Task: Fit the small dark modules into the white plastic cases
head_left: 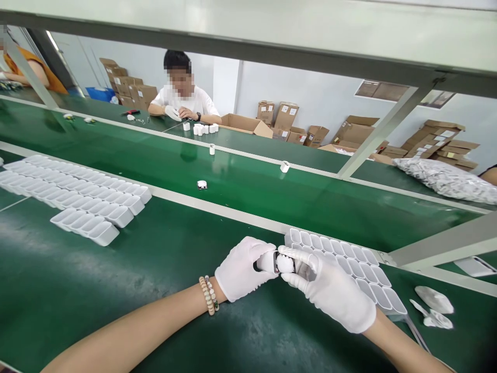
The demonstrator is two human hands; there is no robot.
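Note:
My left hand (246,269), in a white glove with a bead bracelet at the wrist, is closed around a small white plastic housing (267,262). Between thumb and fingers, my gloved right hand (326,285) grips a small part with a rounded white top and dark edges (286,263). That part sits at the open end of the housing; how deep it goes in, I cannot tell. Just behind my right hand stand rows of white open cups (351,265), partly hidden by it.
More rows of white cups (85,192) stand at the left. A green conveyor belt (248,194) runs beyond a pale rail, carrying a few small parts (202,185). A co-worker (184,103) sits across it. A slanted post (446,241) and white scraps (435,305) are at the right.

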